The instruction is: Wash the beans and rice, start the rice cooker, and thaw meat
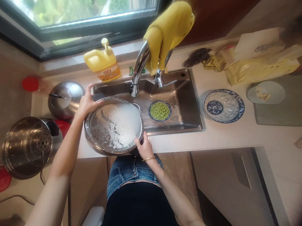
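Observation:
A round metal colander (pixel 94 123) with a perforated rim holds loose white rice (pixel 124 128), heaped toward its right side. It is tilted over the counter edge and the left end of the sink. My left hand (pixel 88 103) grips its upper left rim, thumb on top. My right hand (pixel 144 147) grips the lower right rim, thumb over the edge and the other fingers partly hidden. Just right of the colander, in the steel sink (pixel 187 110), sits a patterned bowl of green beans (pixel 160 111). Whether anything supports the colander from below is hidden.
A chrome faucet (pixel 136 70) draped with a yellow cloth (pixel 169 28) rises behind the sink. A yellow pump bottle (pixel 104 65), a steel bowl (pixel 64 100) and a pot with a perforated insert (pixel 29 147) stand left. A blue-patterned plate (pixel 224 106) lies right.

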